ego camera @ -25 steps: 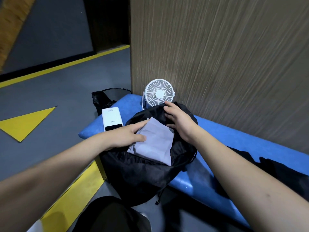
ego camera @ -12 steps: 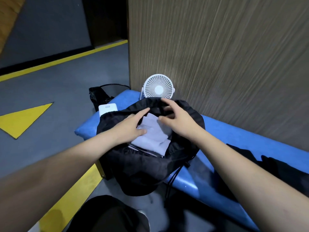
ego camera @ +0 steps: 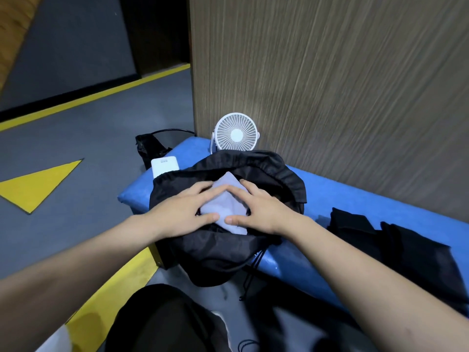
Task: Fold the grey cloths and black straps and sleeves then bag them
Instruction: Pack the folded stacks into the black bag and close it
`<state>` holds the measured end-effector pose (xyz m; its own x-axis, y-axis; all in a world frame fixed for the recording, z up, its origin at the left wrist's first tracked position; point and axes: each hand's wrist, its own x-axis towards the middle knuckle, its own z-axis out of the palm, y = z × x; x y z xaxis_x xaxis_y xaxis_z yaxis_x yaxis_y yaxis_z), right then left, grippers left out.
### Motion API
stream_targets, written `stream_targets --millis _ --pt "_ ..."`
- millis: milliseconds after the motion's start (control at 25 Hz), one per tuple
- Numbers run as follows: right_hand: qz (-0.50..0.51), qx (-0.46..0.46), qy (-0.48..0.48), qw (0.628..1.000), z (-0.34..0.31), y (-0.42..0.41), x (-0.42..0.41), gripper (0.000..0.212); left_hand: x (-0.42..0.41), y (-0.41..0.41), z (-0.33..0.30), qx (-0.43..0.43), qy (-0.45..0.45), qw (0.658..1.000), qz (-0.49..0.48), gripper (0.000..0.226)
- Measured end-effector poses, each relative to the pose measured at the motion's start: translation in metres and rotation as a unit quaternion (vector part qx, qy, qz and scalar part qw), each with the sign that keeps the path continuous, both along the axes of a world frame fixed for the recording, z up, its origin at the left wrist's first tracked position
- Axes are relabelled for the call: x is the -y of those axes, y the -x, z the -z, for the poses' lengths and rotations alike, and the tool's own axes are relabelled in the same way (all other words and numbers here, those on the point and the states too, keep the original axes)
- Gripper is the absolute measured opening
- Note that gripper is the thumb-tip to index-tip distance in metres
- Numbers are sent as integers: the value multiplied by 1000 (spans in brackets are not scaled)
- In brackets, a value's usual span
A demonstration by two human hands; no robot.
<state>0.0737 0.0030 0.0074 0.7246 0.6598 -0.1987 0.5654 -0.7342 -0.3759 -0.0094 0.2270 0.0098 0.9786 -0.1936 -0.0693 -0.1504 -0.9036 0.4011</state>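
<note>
A folded grey cloth point(ego camera: 223, 207) lies in the open mouth of a black drawstring bag point(ego camera: 223, 257) on the near end of a blue bench point(ego camera: 337, 196). My left hand point(ego camera: 185, 212) lies flat on the cloth's left side, fingers straight. From the right, my right hand point(ego camera: 261, 212) presses the cloth with straight fingers; the two hands' fingertips almost meet over it. A heap of black sleeves and straps point(ego camera: 396, 247) rests on the bench to the right, apart from both hands.
A small white fan point(ego camera: 237, 135) stands behind the bag against a wood-grain wall panel point(ego camera: 330, 85). A white power bank point(ego camera: 165, 166) lies at the bag's left rim. Another black bag point(ego camera: 148, 148) sits on the grey floor beyond the bench end.
The bag's rim has risen around the cloth. My right hand left the bag's far edge and came down flat on the cloth, beside my left hand.
</note>
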Motion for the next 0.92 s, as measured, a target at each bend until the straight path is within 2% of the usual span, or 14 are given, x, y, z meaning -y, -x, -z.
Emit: stream_targets --millis 80,200,360,520,640,760,840,920 --pt "33 -19 0 999 0 6 0 89 -1 -1 10 -23 -13 1000 15 61" --pt "81 -3 16 997 -4 18 -2 91 1 -12 13 -30 37 999 25 50" --pt "139 41 33 989 -8 32 5 86 13 -31 8 -37 -10 996 81 55" --pt "134 135 76 979 -19 34 21 76 20 -32 -3 -14 12 997 81 55" --pt "84 294 54 951 -19 28 29 62 29 -20 -10 41 -24 998 42 58" --pt "-28 382 -16 924 -13 15 34 53 39 -7 -9 78 -36 996 -7 63" --pt "-88 377 -26 922 -10 5 38 58 43 -3 -3 67 -13 997 -20 68" --pt "-102 303 -10 947 -6 -2 40 70 45 -2 4 33 -17 999 -14 74"
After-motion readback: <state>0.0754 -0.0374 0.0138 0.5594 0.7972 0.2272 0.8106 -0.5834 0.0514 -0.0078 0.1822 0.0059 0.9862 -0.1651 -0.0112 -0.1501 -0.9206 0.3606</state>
